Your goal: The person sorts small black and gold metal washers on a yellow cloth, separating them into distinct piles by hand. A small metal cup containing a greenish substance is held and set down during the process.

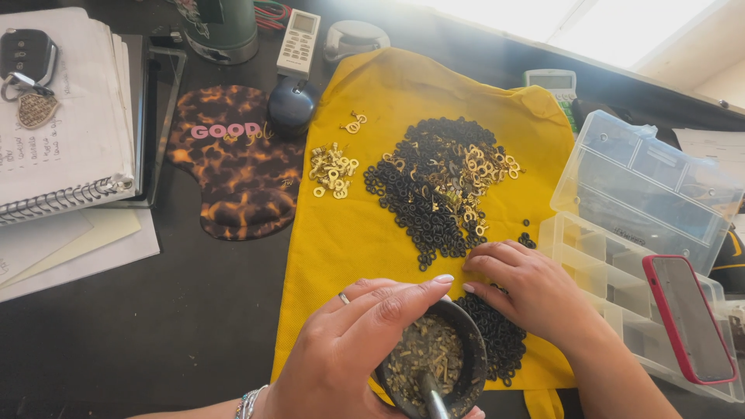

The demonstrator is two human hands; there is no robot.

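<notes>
Red-cased phone, dark screen (689,316), on clear compartment box (644,182); grey calculator display (549,81) behind.

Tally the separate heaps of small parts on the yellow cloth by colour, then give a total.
Black rings only: 1, the heap under the right hand, beside the cup that the left hand holds
Gold pieces only: 2, a cluster and a small pair
Black and gold mixed: 1, the big heap
Total: 4

Left hand (353,345) curled gripping, right hand (528,291) flat.
</notes>
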